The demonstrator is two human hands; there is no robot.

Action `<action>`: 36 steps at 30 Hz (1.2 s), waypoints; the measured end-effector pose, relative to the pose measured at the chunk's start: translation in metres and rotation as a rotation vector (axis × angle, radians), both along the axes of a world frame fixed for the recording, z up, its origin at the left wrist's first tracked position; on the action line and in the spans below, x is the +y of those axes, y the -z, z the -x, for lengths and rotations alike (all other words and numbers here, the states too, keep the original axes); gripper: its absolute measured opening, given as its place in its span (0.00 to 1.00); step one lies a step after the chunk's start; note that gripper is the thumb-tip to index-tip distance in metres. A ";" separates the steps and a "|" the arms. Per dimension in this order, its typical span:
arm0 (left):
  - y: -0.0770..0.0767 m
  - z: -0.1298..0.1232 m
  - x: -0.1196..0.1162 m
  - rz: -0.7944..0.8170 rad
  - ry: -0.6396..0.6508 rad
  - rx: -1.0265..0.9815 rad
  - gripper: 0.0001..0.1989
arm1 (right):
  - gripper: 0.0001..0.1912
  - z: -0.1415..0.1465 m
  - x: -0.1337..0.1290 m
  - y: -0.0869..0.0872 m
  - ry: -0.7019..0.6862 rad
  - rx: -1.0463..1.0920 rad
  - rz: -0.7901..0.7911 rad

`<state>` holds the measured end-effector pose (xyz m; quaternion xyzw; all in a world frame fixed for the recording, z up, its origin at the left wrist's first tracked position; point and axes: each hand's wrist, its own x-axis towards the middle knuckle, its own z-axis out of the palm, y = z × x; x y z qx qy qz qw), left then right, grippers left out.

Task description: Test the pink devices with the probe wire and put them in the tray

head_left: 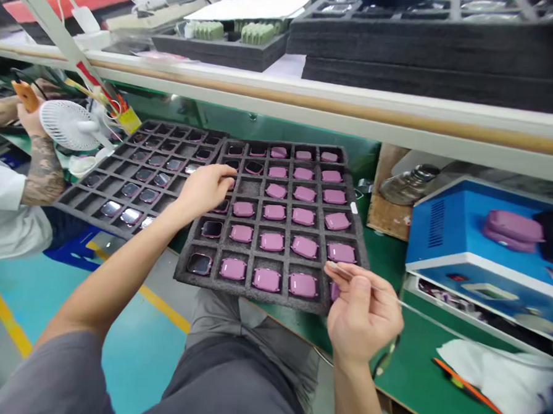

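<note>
My left hand (206,190) reaches over the left column of a dark grey foam tray (272,297). Its fingers are slightly apart, close to a dark-screened watch case (233,165), and nothing shows between them. One compartment to the right of the fingertips shows a bare floor. In my right hand (364,310), closed at the tray's front right corner, is a thin white cord (431,316) with a small pale tip. Beneath that hand a purple watch case (334,290) is partly covered. Rows of purple watch cases (272,242) lie back side up in the tray.
A second foam tray (100,217) with dark-screened cases adjoins on the left. A co-worker's tattooed arm (44,164) and a white fan (70,125) are beyond it. At right stand a blue-and-white machine (456,229), a glass jar (407,184) and a white cloth (497,376). A shelf (309,113) overhangs.
</note>
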<state>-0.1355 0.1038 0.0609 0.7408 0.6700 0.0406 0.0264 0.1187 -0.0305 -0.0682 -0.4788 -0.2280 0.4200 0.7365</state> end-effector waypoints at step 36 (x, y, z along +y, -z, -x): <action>0.073 -0.146 -0.101 0.131 -0.372 -1.384 0.21 | 0.08 0.001 0.005 0.003 -0.014 0.013 -0.055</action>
